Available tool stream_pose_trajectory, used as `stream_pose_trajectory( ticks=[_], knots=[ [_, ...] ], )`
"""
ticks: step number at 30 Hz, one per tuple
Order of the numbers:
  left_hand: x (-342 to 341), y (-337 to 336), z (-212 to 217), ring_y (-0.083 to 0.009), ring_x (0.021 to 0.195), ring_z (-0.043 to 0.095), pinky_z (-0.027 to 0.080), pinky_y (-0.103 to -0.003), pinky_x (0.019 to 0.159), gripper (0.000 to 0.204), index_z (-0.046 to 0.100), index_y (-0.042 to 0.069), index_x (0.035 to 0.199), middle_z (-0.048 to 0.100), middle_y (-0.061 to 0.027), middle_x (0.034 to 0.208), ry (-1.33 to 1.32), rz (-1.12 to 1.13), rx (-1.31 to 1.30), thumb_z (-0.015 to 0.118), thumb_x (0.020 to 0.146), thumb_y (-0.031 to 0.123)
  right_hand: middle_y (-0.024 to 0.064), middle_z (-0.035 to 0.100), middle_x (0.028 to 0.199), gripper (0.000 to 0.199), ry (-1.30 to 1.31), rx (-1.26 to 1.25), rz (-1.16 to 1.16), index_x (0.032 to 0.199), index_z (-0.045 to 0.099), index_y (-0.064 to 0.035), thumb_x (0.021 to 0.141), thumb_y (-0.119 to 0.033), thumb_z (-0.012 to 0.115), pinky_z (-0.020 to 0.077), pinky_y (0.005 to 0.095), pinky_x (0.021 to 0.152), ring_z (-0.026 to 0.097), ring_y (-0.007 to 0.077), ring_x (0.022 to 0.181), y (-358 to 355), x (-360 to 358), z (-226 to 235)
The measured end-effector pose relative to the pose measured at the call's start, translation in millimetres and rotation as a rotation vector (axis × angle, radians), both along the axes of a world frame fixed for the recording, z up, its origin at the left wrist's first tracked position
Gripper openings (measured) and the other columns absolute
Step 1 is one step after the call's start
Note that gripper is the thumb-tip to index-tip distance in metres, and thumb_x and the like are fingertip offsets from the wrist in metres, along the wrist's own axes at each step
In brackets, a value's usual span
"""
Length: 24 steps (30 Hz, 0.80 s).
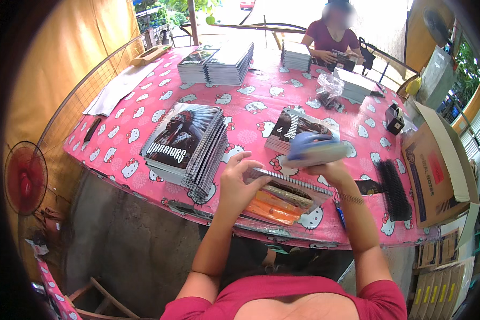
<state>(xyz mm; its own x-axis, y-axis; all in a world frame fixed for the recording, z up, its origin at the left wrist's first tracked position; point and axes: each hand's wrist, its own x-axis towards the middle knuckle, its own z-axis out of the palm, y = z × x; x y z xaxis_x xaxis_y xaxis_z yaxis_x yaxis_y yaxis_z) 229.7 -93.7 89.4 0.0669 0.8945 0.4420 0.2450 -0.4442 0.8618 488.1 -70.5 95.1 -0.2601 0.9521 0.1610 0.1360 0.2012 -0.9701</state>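
A spiral-bound notebook [290, 184] stands tilted at the near table edge, its coil uppermost. My left hand [239, 184] pinches its left end between thumb and fingers. Above its right end, my right hand [328, 169] grips a blue and pale object [316, 150], too smeared by motion to name. A dark coil [352, 199] shows at my right wrist. Orange material [274, 207] lies just below the notebook. To the left sits a stack of coil-bound notebooks [178, 141] with a feathered-headdress cover. Beyond my right hand is a pile of similar covered books [298, 128].
Black binding coils [393, 189] lie at the right, beside an open cardboard box [437, 165]. More book stacks [229, 64] stand at the back. Across the pink patterned table [250, 106], a person [333, 40] handles a dark item. A red fan [25, 178] stands left.
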Motion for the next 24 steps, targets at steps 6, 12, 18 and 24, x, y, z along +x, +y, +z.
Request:
stream_pose_trajectory(
  ticks=[6,12,18,24],
  knots=[
    [-9,7,-16,-0.0128,0.089,0.061,0.05,-0.023,0.075,0.041,0.059,0.0,0.108,0.06,-0.008,0.106,-0.168,-0.108,-0.087,0.076,0.071,-0.005,0.0052,0.067,0.086,0.042,-0.21,0.17,-0.155,0.1,0.064,-0.0023,0.06,0.0,0.074,0.0505,0.0291,0.075,0.062,0.0135,0.079,14,-24,-5],
    [-8,10,-15,-0.014,0.093,0.062,0.052,-0.025,0.079,0.043,0.051,-0.003,0.118,0.064,-0.0091,0.098,-0.543,-0.13,-0.219,0.065,0.079,-0.012,0.0033,0.065,0.091,0.051,-0.412,0.21,-0.047,0.107,0.063,-0.0024,0.06,-0.004,0.08,0.0494,0.0302,0.08,0.06,0.0127,0.085,26,-33,18],
    [-12,12,-26,-0.0101,0.084,0.063,0.052,-0.021,0.067,0.03,0.06,-0.005,0.11,0.067,-0.0089,0.095,-0.602,-0.157,-0.209,0.063,0.081,-0.011,0.0018,0.067,0.091,0.048,-0.211,0.102,0.025,0.108,0.064,-0.0018,0.061,0.0,0.075,0.0505,0.0288,0.076,0.061,0.0113,0.084,15,-47,27],
    [-14,12,-28,-0.0113,0.086,0.063,0.052,-0.023,0.072,0.035,0.062,-0.005,0.115,0.067,-0.0087,0.098,-0.619,-0.144,-0.274,0.065,0.081,-0.009,0.0013,0.067,0.094,0.05,-0.279,0.069,0.034,0.113,0.063,-0.003,0.064,0.002,0.071,0.05,0.0273,0.075,0.06,0.009,0.082,22,-51,13]
  ],
)
